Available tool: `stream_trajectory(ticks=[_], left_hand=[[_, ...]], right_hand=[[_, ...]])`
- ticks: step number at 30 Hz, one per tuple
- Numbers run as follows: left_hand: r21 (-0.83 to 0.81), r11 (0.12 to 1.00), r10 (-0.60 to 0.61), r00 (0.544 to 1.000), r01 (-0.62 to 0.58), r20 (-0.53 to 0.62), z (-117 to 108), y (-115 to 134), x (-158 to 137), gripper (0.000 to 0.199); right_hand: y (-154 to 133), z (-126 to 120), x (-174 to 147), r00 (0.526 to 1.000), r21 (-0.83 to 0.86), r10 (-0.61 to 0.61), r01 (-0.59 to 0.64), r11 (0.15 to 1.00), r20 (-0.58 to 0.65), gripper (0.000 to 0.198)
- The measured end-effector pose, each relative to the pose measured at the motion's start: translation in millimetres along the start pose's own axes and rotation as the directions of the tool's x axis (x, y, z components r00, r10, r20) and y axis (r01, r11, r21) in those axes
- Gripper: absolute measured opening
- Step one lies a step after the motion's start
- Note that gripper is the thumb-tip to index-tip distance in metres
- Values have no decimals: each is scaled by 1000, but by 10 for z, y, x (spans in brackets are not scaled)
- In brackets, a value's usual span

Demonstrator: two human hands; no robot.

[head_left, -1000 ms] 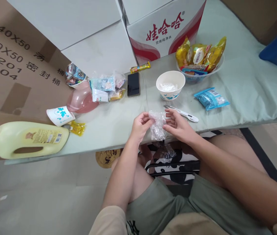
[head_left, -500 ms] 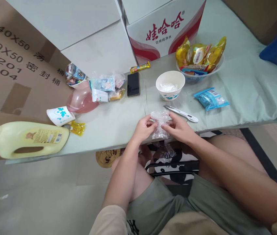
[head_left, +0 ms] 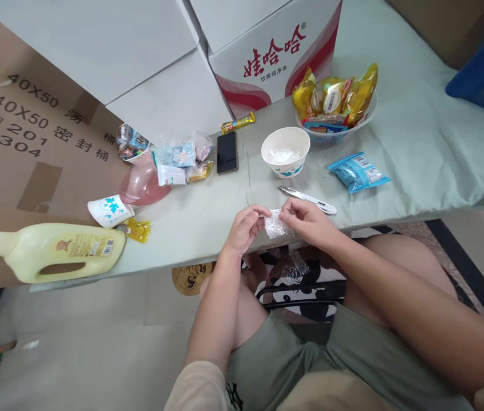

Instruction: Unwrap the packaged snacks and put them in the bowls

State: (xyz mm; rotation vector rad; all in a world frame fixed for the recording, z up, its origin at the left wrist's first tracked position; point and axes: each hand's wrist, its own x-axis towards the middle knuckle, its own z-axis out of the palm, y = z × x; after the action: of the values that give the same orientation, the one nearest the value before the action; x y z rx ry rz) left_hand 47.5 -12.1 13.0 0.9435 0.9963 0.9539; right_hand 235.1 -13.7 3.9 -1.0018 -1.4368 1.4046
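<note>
Head view: green tablecloth overhangs tiles, right hand pinches bubble wrap, left hand has unclear grip.

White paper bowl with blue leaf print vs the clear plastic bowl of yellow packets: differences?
Look: the white paper bowl with blue leaf print is opaque; the clear plastic bowl is see-through.
Size: the plastic bowl is wider than the paper one.
Contents: crumpled clear plastic sits below the paper bowl's rim; shiny yellow packets rise above the plastic bowl's.
Shared: both open-topped, upright.
</note>
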Motion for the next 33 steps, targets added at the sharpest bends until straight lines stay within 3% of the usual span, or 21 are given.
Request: stream_trajectory(ticks=[2,5,9,13,16,20,24,26,28,33], left_hand=[[10,1000,5,1000,-4,-23,62,-7,22,51],[-7,1000,-12,999,11,-50,153,-30,71,68],[137,990,-35,998,40,-43,262,-107,184,54],[194,976,133,975,-98,-178,327,-168,295,50],[304,931,293,910,-201,-295,293,-124,330,46],[570,789,486,798,-227,-355,180,101,386,33],[828,492,683,709,-269,-175,218,505,614,23],[916,311,688,725,-252,-34,330,723,802,23],[964,151,628,774,-221,79,471,902,1023,24],[980,-58,289,936,-193,201,737,1032,1586,14]], right_hand=[[37,-20,2,999,-79,-12,9,997,-38,19],[88,-47,14,988,-165,-82,59,984,-133,31],[58,-97,23,945,-243,-204,142,960,-255,29],[-15,-159,29,925,-188,-216,163,969,-311,24],[-7,-182,50,926,-145,-153,108,983,-345,20],[40,-133,86,940,-155,-118,71,985,-319,12],[37,-30,111,961,-194,-154,110,975,-231,11],[20,12,120,969,-217,-160,117,969,-189,12],[7,40,128,977,-242,-154,115,964,-149,12],[9,39,144,983,-288,-143,105,952,-114,12]])
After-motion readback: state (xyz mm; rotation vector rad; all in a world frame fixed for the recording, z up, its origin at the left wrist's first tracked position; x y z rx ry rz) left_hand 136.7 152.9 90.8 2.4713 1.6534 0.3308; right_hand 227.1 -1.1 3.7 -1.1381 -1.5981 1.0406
